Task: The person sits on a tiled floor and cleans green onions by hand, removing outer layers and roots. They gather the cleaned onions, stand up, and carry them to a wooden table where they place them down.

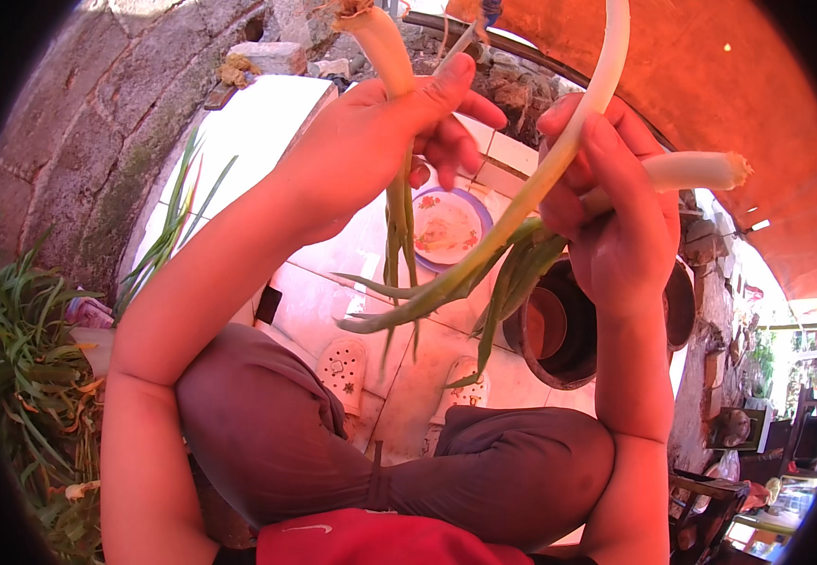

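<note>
My left hand [408, 134] is closed around a spring onion [384, 53], its root end up and its green leaves hanging below my palm. A thin pale rod [459, 48] with something blue at its top shows behind my thumb; I cannot tell what it is. My right hand [610, 183] holds two more stalks. One long spring onion [521, 205] passes between thumb and fingers and slants down to the left. The other stalk [698, 171] lies across the palm, root end to the right, with leaves [518, 282] drooping left.
Beyond my hands, a floral plate [444, 233] with a purple rim rests on the tiled floor [310, 289]. A dark bucket [557, 325] stands at right. Leafy greens [27, 367] are heaped at left beside a stone wall [70, 141]. An orange tarp [733, 92] hangs upper right.
</note>
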Demonstrator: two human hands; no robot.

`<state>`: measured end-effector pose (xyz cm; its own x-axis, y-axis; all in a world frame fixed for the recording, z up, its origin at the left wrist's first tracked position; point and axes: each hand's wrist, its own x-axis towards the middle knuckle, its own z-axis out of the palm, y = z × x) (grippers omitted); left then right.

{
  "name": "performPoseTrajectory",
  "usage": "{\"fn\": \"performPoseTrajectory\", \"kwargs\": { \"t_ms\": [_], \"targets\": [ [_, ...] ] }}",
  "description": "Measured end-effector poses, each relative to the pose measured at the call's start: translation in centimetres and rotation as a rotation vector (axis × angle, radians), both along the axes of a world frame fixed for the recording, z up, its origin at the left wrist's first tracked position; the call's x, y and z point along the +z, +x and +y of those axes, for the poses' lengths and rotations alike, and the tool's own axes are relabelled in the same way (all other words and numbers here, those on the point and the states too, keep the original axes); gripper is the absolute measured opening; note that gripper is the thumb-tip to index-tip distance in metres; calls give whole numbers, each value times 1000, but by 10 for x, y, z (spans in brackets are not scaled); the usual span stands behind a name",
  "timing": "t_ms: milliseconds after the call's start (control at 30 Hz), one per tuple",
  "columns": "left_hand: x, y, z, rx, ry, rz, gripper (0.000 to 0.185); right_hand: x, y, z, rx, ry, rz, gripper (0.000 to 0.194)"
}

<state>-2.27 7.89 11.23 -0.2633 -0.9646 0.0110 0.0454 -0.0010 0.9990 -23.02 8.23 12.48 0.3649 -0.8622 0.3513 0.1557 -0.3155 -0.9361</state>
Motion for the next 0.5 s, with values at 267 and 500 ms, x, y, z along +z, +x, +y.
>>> {"fn": "performPoseTrajectory", "kwargs": {
  "t_ms": [267,500],
  "targets": [
    [-8,-4,2,-17,131,289,42,-22,20,-3,-45,14,-167,29],
    [-24,-19,3,-74,26,276,39,-24,33,7,-190,0,-123,31]
  ]
}}
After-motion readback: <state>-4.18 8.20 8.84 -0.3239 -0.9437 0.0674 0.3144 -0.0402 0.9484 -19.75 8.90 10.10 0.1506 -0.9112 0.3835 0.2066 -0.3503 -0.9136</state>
